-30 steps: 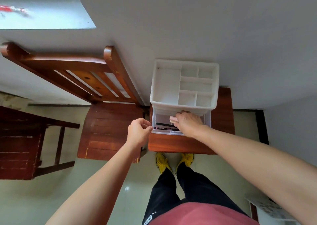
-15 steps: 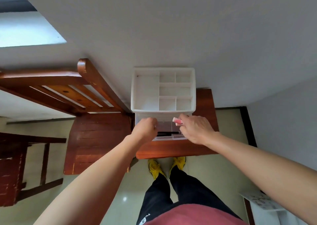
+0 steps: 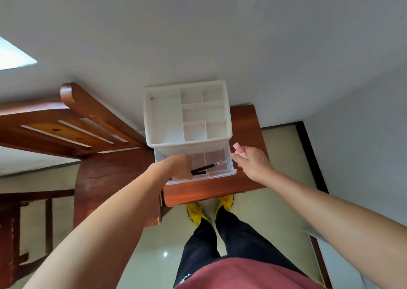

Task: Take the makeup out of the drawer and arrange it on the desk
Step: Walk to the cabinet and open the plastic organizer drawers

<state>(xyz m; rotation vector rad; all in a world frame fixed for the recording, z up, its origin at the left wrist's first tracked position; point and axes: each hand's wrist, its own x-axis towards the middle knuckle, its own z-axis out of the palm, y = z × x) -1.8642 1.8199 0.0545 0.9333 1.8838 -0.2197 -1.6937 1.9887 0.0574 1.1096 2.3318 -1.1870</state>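
Observation:
A white plastic organiser (image 3: 167, 121) with open top compartments stands on a small wooden desk (image 3: 244, 123). Its clear drawer (image 3: 229, 169) is pulled out toward me. My left hand (image 3: 178, 166) is inside the drawer's left half, gripping a black makeup pencil (image 3: 208, 167) that lies slantwise across the drawer. A second dark stick lies just below it. My right hand (image 3: 251, 163) is lifted beside the drawer's right corner, holding a small pink tube (image 3: 239, 148) between thumb and fingers.
A wooden chair (image 3: 105, 169) stands against the desk's left side, its backrest leaning to the left. A white wall rises behind the organiser. My legs and yellow shoes (image 3: 198, 211) are on the tiled floor below the desk's front edge.
My right hand lifted the pink tube out of the drawer and moved right of it. My left hand went from the drawer's left edge into the drawer and closed on the black pencil.

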